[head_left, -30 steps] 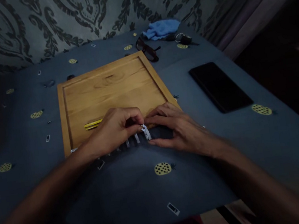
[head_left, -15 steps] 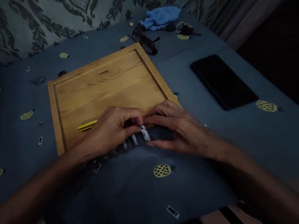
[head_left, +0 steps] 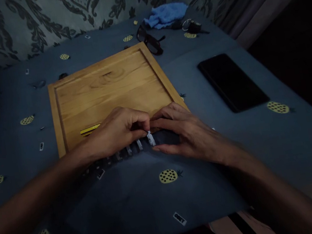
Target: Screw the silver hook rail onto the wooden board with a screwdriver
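Observation:
A shallow wooden tray [head_left: 105, 89] lies on a dark blue cloth with yellow pineapple prints [head_left: 145, 200]. Along its near edge stands a row of several small pale clips [head_left: 137, 146]. My left hand [head_left: 120, 132] is curled, its fingertips pinching the rightmost white clip [head_left: 150, 138]. My right hand [head_left: 188, 133] rests beside it, fingers bent and pressed to the cloth at the tray's edge, its fingertips meeting the left hand's at that clip. A yellow pencil-like stick [head_left: 90, 129] lies inside the tray, partly hidden behind my left hand.
A black phone [head_left: 231, 82] lies to the right of the tray. Dark glasses [head_left: 150, 41], a light blue cloth [head_left: 166, 13] and a small dark item with a ring [head_left: 192, 25] sit at the far edge. A patterned curtain [head_left: 41, 16] hangs behind.
The view has shifted a little, so everything sits slightly higher and further left in the picture. Both hands stay at the tray's near edge, pinched at the rightmost clip.

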### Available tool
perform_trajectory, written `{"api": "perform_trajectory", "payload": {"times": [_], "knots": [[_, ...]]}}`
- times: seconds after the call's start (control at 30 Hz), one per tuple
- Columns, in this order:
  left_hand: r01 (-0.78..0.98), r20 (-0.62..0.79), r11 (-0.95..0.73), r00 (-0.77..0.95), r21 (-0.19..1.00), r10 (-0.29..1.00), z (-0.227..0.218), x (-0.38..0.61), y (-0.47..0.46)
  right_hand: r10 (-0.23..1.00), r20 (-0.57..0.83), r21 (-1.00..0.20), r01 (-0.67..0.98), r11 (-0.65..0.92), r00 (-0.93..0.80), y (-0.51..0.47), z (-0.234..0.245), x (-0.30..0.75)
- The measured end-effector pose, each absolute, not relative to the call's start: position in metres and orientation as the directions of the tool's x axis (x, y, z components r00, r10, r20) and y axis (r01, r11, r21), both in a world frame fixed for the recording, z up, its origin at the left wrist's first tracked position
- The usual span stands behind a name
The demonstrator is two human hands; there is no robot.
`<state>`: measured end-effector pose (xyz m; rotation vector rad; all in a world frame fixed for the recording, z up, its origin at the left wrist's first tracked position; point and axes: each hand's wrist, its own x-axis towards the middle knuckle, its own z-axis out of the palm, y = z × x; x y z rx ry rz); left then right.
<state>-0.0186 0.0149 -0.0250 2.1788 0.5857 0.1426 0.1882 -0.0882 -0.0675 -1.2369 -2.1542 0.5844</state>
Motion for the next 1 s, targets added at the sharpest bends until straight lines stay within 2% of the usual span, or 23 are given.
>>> {"api": "perform_trajectory", "payload": {"times": [0.4,0.57,0.67,0.8,1.0], "knots": [[0.388,-0.113,-0.634,0.896,0.669,0.429,-0.015,-0.013,0.009,0.870,0.287,-0.612,0.622,0.489,-0.401,-0.087,-0.069,0.188],[0.441,-0.106,-0.584,0.849,0.682,0.518,-0.007,-0.025,0.005,0.874,0.264,-0.605,0.636,0.479,-0.407,-0.087,-0.069,0.188],[0.441,-0.015,-0.604,0.815,0.664,0.579,-0.009,-0.037,-0.007,0.878,0.261,-0.607,0.639,0.472,-0.401,-0.087,-0.068,0.187],[0.458,0.124,-0.709,0.788,0.536,0.603,-0.019,-0.044,-0.030,0.876,0.268,-0.605,0.637,0.478,-0.402,-0.087,-0.069,0.187],[0.510,0.214,-0.785,0.773,0.350,0.597,-0.037,-0.038,-0.051,0.871,0.274,-0.585,0.649,0.487,-0.407,-0.086,-0.070,0.188]]}}
